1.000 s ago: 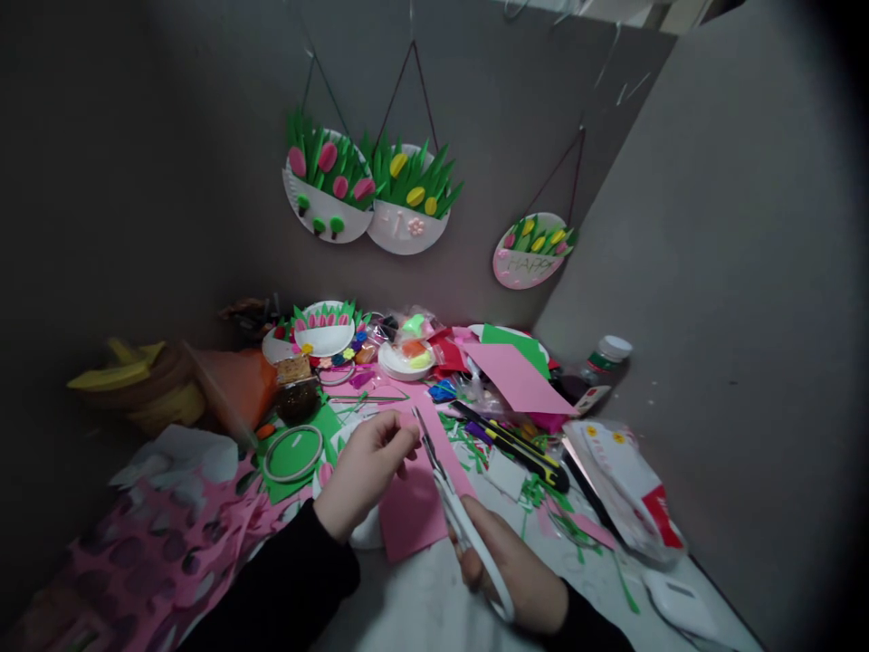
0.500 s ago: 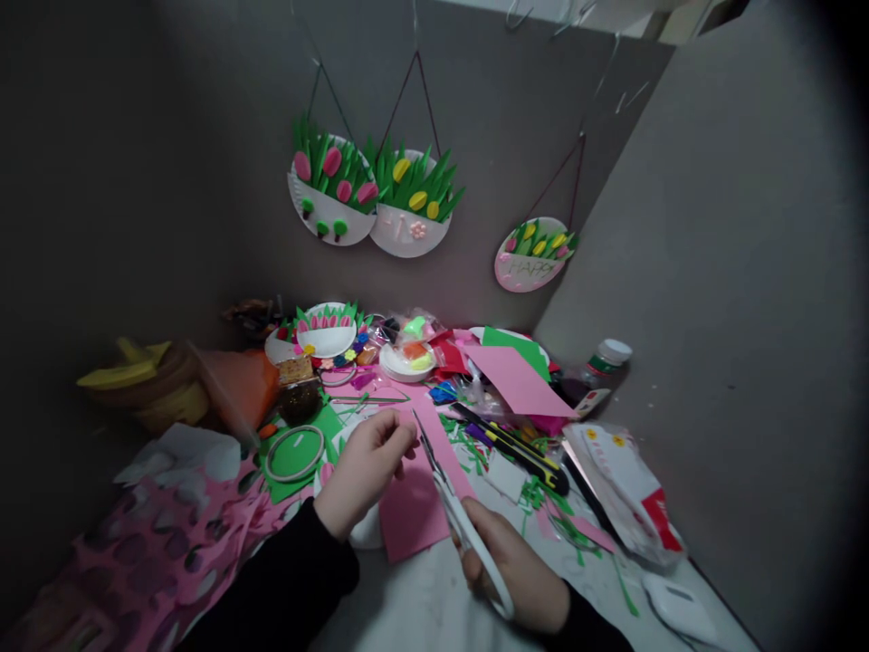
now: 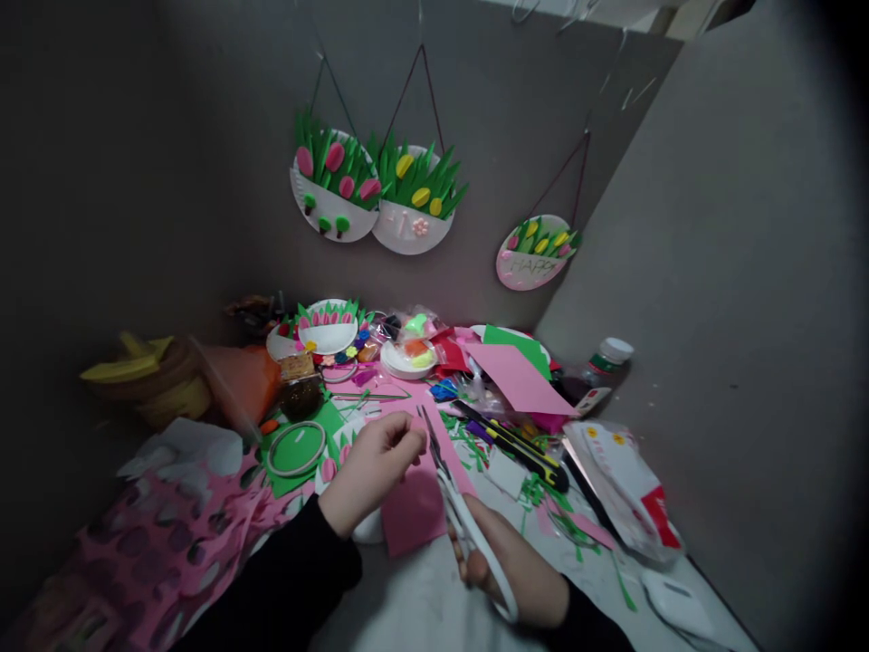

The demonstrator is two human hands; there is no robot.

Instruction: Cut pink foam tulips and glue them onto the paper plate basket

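White-handled scissors (image 3: 465, 521) are gripped in my right hand (image 3: 512, 561), their blades slightly apart and pointing up and away. Just left of the blade tips, my left hand (image 3: 377, 462) pinches a small pink piece (image 3: 418, 426), mostly hidden by the fingers. Beneath both hands lies a pink paper strip (image 3: 413, 516) on the white table. A white paper plate with green grass and pink tulip shapes (image 3: 329, 469) is partly covered by my left hand and wrist.
Pink paper with cut holes (image 3: 159, 552) spreads at the left, near a tape roll (image 3: 297, 449) on green paper. Cutters (image 3: 516, 448) and green scraps lie right of centre. A lidded jar (image 3: 607, 358) stands behind. Decorated plates (image 3: 414, 225) hang on the wall.
My left hand has moved slightly right, towards the scissors, and the pink piece at its fingertips shows more. The scissor blades are spread a little wider. The view has shifted slightly.
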